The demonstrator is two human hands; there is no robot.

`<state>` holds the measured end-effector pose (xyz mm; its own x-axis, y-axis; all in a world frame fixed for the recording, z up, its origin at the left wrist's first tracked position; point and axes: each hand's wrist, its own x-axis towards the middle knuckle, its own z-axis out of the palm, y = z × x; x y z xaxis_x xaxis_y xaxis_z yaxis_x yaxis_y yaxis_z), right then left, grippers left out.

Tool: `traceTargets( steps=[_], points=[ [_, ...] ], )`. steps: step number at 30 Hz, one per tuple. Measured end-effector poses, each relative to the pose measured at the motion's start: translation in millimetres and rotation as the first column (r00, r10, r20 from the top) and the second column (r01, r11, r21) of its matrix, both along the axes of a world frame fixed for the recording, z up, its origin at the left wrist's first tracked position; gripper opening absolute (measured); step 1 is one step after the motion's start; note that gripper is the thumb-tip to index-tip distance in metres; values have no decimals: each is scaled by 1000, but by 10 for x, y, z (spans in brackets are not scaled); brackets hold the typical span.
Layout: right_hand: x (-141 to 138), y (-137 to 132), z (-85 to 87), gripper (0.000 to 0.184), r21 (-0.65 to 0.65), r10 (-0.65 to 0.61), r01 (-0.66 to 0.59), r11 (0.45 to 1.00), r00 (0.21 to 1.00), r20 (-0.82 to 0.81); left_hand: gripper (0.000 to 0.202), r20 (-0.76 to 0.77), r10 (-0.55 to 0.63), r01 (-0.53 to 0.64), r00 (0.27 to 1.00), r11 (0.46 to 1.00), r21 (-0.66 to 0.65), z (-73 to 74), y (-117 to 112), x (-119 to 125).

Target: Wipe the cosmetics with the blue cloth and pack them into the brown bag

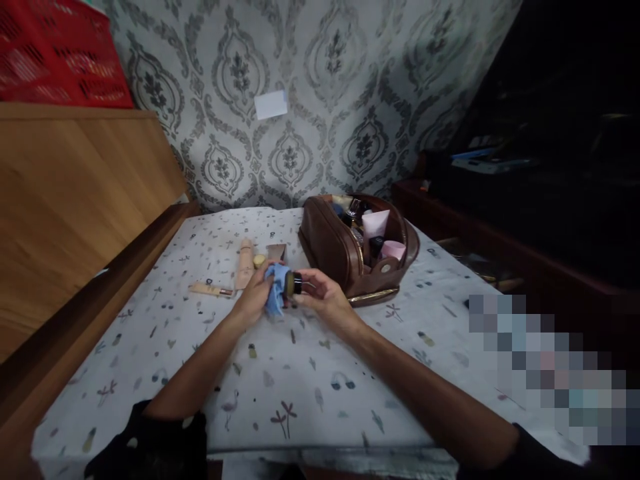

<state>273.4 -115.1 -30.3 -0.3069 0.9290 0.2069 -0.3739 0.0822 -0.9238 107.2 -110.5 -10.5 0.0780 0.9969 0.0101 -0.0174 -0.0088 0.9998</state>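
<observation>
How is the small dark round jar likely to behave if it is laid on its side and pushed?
The small dark round jar looks rigid and probably light: the right hand holds it with fingertips only. On its side, its round body would likely roll across the flat printed tablecloth. Its smooth-looking surface may be slippery.

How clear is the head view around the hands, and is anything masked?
Head view: dim light, right side nearly black; left hand with blue cloth and right hand with small jar look slightly soft; wide-angle bending at the edges; a pixelated patch masks the lower right.
</observation>
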Motion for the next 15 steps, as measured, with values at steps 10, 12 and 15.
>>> traceTargets(
  steps=[10, 12, 15],
  points=[
    [72, 31, -20, 39, 238, -180, 151, 959, 978, 105, 61, 125, -272, 276, 954, 961, -20, -14, -137, 12],
    [86, 13, -30, 38, 389, -268, 177, 904, 944, 194, 65, 172, -298, 304, 939, 953, -9, -8, -141, 17],
    [104, -17, -51, 39, 574, -365, 155, 804, 892, 269, 66, 178, -215, 221, 960, 975, -16, -53, -130, 69]
  ],
)
